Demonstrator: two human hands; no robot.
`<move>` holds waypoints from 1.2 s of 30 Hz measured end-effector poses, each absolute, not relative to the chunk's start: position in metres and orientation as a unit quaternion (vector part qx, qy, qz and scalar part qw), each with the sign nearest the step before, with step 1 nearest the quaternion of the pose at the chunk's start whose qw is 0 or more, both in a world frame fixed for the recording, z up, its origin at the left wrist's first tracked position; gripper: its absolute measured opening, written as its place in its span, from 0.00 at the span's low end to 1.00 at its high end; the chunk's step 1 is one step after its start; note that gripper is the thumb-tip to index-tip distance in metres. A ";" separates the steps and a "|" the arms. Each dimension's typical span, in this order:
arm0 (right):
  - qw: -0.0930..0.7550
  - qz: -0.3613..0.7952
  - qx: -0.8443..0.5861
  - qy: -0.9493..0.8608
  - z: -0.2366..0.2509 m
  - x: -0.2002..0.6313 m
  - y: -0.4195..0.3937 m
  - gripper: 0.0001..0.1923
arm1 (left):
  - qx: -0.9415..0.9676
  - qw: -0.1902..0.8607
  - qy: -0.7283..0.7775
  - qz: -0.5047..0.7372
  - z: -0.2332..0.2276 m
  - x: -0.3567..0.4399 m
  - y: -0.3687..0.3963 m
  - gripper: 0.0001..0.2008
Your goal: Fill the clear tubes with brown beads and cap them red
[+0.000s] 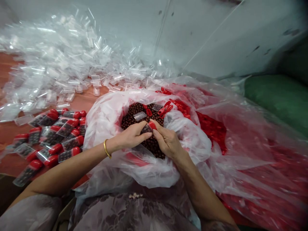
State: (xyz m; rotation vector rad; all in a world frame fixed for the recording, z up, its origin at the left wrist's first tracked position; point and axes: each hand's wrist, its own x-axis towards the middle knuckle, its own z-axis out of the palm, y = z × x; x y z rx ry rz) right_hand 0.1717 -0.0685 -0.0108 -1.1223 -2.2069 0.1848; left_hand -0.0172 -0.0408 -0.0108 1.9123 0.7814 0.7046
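Clear tube (red cap, beads inside) pinched between both hands' fingertips, left hand, right hand, over beads in bag

Pale grey smooth wall rising behind, reddish-brown floor showing at left, dark green bulky sack lying at right, soft light falling evenly.

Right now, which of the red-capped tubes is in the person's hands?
The tube pinched between the left hand and right hand, above the beads in the bag. The other filled tubes lie untouched at left.
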 end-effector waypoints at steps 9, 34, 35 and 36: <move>0.192 -0.202 -0.312 -0.908 0.009 0.177 -0.080 0.19 | 0.844 0.363 0.350 0.185 0.000 -0.013 -0.050 0.14; 0.429 0.427 -0.505 -0.615 -0.004 0.131 -0.035 0.41 | 0.845 0.256 0.445 0.151 -0.001 0.000 -0.053 0.09; 0.421 0.446 -0.502 -0.610 -0.007 0.128 -0.034 0.40 | 0.849 0.252 0.442 0.141 -0.001 -0.001 -0.053 0.10; 0.413 0.451 -0.501 -0.612 -0.009 0.125 -0.034 0.39 | 0.855 0.246 0.437 0.133 -0.002 -0.001 -0.053 0.10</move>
